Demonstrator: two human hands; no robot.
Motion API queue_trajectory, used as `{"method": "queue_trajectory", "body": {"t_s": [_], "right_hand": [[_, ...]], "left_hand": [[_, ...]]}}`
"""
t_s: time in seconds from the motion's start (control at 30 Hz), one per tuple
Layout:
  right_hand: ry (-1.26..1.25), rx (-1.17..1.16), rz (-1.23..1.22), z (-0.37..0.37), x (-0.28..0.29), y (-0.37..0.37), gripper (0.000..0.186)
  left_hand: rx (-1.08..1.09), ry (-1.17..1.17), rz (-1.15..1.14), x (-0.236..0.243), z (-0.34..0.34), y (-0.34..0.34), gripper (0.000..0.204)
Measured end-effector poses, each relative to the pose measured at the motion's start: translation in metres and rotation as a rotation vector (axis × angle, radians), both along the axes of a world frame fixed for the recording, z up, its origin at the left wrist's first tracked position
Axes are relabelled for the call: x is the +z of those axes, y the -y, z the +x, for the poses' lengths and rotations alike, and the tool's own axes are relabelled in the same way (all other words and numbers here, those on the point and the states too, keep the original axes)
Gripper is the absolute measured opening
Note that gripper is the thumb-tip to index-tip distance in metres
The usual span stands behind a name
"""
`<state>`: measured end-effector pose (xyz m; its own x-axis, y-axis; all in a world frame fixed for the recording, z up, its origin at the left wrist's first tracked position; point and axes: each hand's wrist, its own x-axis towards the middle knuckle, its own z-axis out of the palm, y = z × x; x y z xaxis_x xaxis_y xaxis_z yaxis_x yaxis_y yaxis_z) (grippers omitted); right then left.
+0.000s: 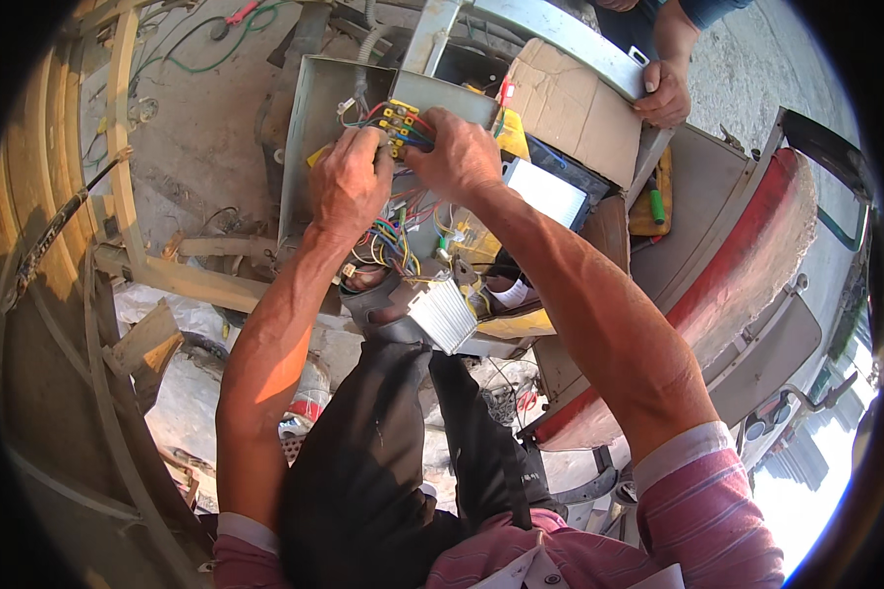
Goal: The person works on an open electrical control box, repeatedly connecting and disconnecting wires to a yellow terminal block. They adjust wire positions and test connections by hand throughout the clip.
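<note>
A yellow terminal block (399, 120) with metal screws and coloured wires sits at the top of an open grey metal box (309, 113). My left hand (352, 182) is closed at its lower left side, thumb and fingers gripping its edge. From the right, my right hand (457, 157) pinches the red, blue and green wires where they run into the block; the fingertips are partly hidden. Below my hands hangs a loose bundle of thin coloured wires (391, 243). A silver finned controller case (443, 315) lies beneath it, close to my knees.
Another person's hand (664, 95) rests on a metal frame (570, 39) beside a cardboard sheet (570, 108). A green-handled tool (657, 206) lies to the right, near a red-and-grey vehicle body panel (746, 245). Wooden bars (123, 128) stand at left.
</note>
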<state>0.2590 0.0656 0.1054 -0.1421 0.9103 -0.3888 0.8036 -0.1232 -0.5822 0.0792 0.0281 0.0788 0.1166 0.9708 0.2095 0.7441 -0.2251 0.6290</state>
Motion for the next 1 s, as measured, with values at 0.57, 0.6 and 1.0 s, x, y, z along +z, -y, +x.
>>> {"method": "queue_trajectory", "body": {"t_s": [0.57,0.6,1.0], "right_hand": [[0.042,0.0,-0.012,-0.0008,0.0046,0.0005,0.049],[0.035,0.006,0.004,-0.001,0.0041,-0.0002,0.049],[0.044,0.002,0.037,-0.0003,-0.0024,0.0001,0.047]], "left_hand": [[0.066,0.006,-0.011,0.0007,0.0013,0.0007,0.012],[0.063,0.026,0.009,0.0012,0.0014,0.0012,0.012],[0.019,0.023,0.068,0.0013,-0.0009,0.0001,0.014]]}}
